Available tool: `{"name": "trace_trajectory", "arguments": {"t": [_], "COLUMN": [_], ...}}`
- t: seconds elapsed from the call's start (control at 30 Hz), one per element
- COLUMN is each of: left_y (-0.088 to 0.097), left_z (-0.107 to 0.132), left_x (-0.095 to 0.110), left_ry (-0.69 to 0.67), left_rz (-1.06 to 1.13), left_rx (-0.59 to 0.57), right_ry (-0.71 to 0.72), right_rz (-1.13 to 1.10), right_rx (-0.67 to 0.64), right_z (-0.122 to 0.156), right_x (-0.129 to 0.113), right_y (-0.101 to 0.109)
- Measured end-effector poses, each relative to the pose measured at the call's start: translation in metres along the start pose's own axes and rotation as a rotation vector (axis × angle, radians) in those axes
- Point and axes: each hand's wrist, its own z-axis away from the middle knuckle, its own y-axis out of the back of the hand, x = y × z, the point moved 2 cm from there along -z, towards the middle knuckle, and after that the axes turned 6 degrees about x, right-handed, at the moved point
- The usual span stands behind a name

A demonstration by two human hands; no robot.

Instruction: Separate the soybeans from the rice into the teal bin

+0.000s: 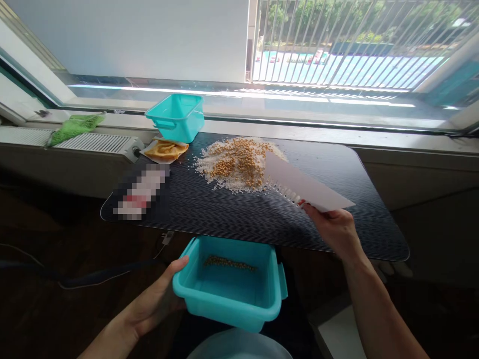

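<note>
- Left hand [159, 298] grips a teal rectangular plastic bin [232, 310] by its side, below the table's near edge; tan beans [228, 263] line its floor.
- Right hand [339, 227] clasps a flat white sheet [305, 183], its far end at a mixed heap of white grains and round tan beans [239, 162] on the black wood-grain tabletop [209, 214].
- Behind, a second teal container [193, 124] stands near the window.

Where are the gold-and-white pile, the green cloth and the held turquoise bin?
Gold-and-white pile [241, 162]: head view, middle of the heap.
Green cloth [77, 128]: head view, its middle.
Held turquoise bin [230, 287]: head view, inside floor.
</note>
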Motion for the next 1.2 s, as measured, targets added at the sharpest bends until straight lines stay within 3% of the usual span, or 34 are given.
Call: {"name": "trace_trajectory", "arguments": {"t": [0.13,0.33,0.53,0.63,0.77,1.0,1.2], "left_y": [-0.003,-0.003,-0.006,-0.008,-0.009,-0.012,-0.016], "left_z": [-0.001,0.001,-0.002,-0.002,-0.004,-0.006,-0.005], "left_x": [-0.001,-0.001,0.000,0.000,0.000,0.000,0.002], "left_ry": [0.002,0.017,0.015,0.023,0.019,0.027,0.025], "left_rz": [-0.016,-0.015,-0.025,-0.031,-0.048,-0.046,-0.040], "left_rx": [-0.001,0.034,0.036,0.036,0.020,0.000,-0.009], "right_ry": [-0.027,-0.040,-0.043,-0.036,-0.005,-0.040,-0.046], "right_rz": [0.015,-0.036,-0.051,-0.050,-0.038,-0.037,-0.076], "right_rx": [0.010,-0.107,-0.055,-0.093,-0.179,-0.121,-0.173], "right_z": [-0.003,0.001,-0.009,-0.013,-0.010,-0.007,-0.001], "right_x": [0.003,0.006,0.003,0.001,0.001,0.005,0.003], "right_y": [0.003,0.000,-0.008,-0.010,-0.006,0.003,0.007]}}
